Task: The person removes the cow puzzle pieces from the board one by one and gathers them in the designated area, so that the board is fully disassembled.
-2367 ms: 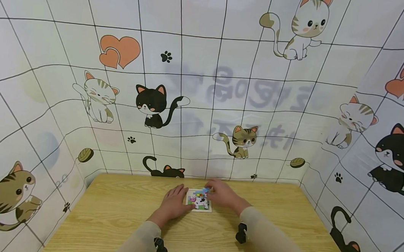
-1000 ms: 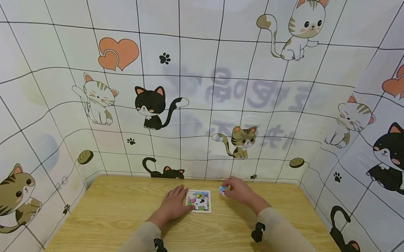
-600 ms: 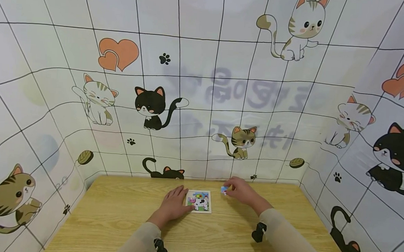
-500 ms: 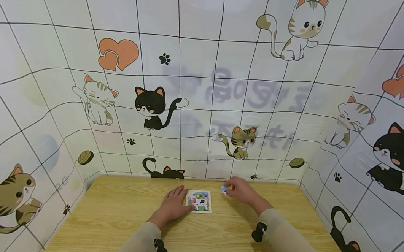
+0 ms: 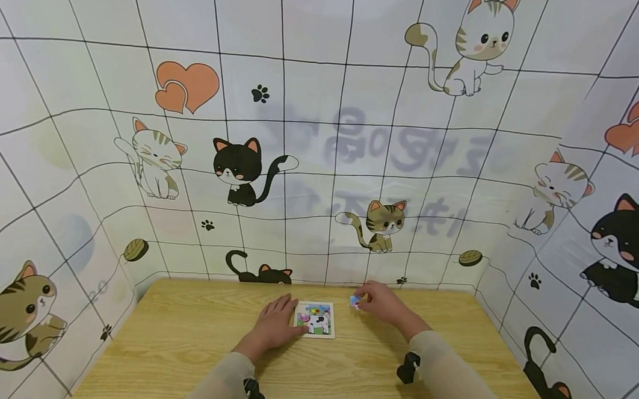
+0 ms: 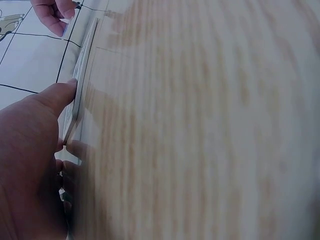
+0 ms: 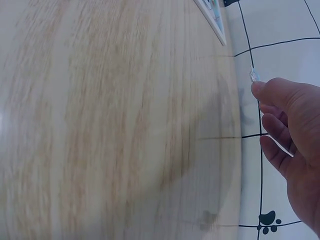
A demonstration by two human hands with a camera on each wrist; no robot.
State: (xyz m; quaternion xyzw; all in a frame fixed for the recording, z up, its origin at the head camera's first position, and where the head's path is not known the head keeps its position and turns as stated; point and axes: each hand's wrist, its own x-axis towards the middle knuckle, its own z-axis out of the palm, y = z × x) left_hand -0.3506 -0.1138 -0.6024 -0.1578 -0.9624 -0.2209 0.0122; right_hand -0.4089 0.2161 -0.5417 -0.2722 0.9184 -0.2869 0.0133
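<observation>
A small square jigsaw puzzle in a pale frame (image 5: pixel 318 324) lies near the table's far edge, showing a black-and-white cow and a pink animal. My left hand (image 5: pixel 272 323) rests along the frame's left side, fingers extended; the left wrist view has the thumb (image 6: pixel 62 95) pressing on the frame's edge (image 6: pixel 84 75). To the right of the puzzle, my right hand (image 5: pixel 381 302) pinches a small blue puzzle piece (image 5: pixel 354 301) between thumb and fingertips. That piece (image 7: pixel 254 75) is seen nearly edge-on in the right wrist view, its picture hidden there.
The wooden table (image 5: pixel 192 349) extends on both sides of the puzzle and toward me. A white cloth wall (image 5: pixel 307 235) printed with cats and grid lines stands right behind the table's far edge and wraps round both sides.
My right hand has moved from the puzzle's upper right corner out to the right with the blue piece, then stayed nearly still. My left hand has kept its place on the frame.
</observation>
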